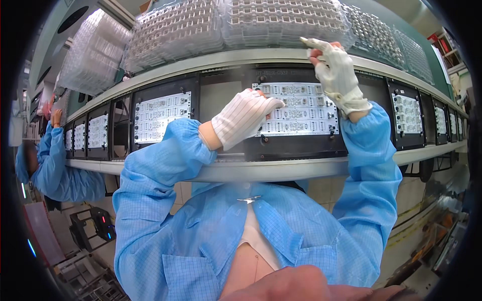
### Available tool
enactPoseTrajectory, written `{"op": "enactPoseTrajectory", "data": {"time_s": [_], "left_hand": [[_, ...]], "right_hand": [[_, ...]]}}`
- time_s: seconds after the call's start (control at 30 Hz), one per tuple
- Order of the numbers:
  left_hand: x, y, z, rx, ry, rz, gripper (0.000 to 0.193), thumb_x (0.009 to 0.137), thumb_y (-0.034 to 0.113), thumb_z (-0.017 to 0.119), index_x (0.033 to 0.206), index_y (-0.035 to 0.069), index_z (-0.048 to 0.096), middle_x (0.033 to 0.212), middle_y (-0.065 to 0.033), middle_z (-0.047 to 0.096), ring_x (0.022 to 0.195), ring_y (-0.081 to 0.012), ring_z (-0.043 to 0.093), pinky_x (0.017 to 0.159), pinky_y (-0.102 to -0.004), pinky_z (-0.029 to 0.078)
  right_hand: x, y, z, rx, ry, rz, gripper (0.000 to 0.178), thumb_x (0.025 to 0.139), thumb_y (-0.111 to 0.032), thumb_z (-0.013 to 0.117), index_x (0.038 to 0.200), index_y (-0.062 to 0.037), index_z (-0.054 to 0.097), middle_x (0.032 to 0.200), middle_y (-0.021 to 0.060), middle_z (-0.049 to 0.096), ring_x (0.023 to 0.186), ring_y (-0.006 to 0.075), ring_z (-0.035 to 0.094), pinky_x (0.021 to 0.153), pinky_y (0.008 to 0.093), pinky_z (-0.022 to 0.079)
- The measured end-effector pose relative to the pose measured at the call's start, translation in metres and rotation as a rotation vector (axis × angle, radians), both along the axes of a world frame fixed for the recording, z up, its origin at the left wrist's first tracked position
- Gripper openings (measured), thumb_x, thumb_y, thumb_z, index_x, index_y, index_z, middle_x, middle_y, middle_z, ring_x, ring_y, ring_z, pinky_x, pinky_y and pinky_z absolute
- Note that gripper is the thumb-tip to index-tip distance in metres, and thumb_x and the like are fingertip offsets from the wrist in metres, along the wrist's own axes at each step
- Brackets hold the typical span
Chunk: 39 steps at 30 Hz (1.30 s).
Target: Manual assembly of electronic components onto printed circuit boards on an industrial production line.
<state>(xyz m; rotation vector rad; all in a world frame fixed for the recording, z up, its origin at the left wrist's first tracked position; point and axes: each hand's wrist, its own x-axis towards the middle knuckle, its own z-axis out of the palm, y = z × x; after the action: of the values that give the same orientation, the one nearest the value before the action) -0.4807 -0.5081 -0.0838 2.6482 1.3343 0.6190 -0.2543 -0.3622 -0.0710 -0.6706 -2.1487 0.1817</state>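
My left hand (246, 118), in a white striped glove with bare fingertips, is over the left edge of a white circuit board panel (301, 126). Its fingers are curled, and whatever they hold is hidden. The panel lies in a black carrier frame (296, 144) and bears rows of small parts, with square metal pieces in its upper rows. Above the panel's upper right corner is my gloved right hand (341, 78), raised beside the stacked clear trays. Its index finger stretches out to the left, apart from the thumb, and I see nothing between them.
Clear plastic trays (286, 20) of small metal parts are stacked behind the rail (281, 56). Similar board panels (163, 116) sit in frames along the line to both sides, including one on the right (407, 114). A co-worker in blue (60, 165) works at the far left.
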Motion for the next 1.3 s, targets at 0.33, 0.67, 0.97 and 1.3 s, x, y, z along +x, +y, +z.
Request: {"op": "enactPoseTrajectory", "data": {"time_s": [0.33,0.67,0.97,1.3], "left_hand": [[0.017,-0.005,0.008,0.199,0.409,0.03,0.019,0.081,0.012,0.067,0.098,0.011,0.059,0.074,-0.0053,0.061,0.077,-0.0222,0.062,0.073,-0.0353,0.047],[-0.003,-0.006,0.012,0.034,0.311,0.023,0.043,0.077,0.0,0.068,0.119,0.006,0.062,0.086,-0.0098,0.068,0.085,-0.0294,0.065,0.082,-0.0392,0.05],[-0.058,-0.037,0.016,-0.137,-0.033,0.177,0.052,0.074,-0.008,0.068,0.125,0.006,0.063,0.083,-0.007,0.064,0.079,-0.0267,0.062,0.075,-0.0391,0.051],[-0.071,-0.041,0.017,-0.108,0.054,0.167,0.054,0.076,-0.003,0.07,0.128,0.007,0.063,0.084,-0.0062,0.065,0.078,-0.0268,0.062,0.074,-0.0384,0.05]], "right_hand": [[0.054,0.0,-0.053,-0.51,0.283,-0.315,0.041,0.089,-0.004,0.066,0.13,-0.0121,0.067,0.093,0.0061,0.071,0.085,0.0158,0.064,0.08,0.0303,0.052],[0.041,0.01,-0.082,-0.741,0.576,-0.44,0.037,0.09,-0.017,0.073,0.126,-0.0105,0.07,0.093,0.0081,0.073,0.08,0.0135,0.064,0.074,0.0304,0.052],[-0.019,-0.018,-0.074,-0.67,0.549,-0.332,0.04,0.088,-0.017,0.074,0.127,-0.0089,0.07,0.094,0.0058,0.073,0.088,0.0121,0.065,0.086,0.0284,0.051],[-0.04,-0.024,-0.077,-0.697,0.582,-0.291,0.036,0.089,-0.016,0.073,0.123,-0.0039,0.069,0.092,0.0079,0.071,0.083,0.015,0.064,0.079,0.0299,0.052]]}}
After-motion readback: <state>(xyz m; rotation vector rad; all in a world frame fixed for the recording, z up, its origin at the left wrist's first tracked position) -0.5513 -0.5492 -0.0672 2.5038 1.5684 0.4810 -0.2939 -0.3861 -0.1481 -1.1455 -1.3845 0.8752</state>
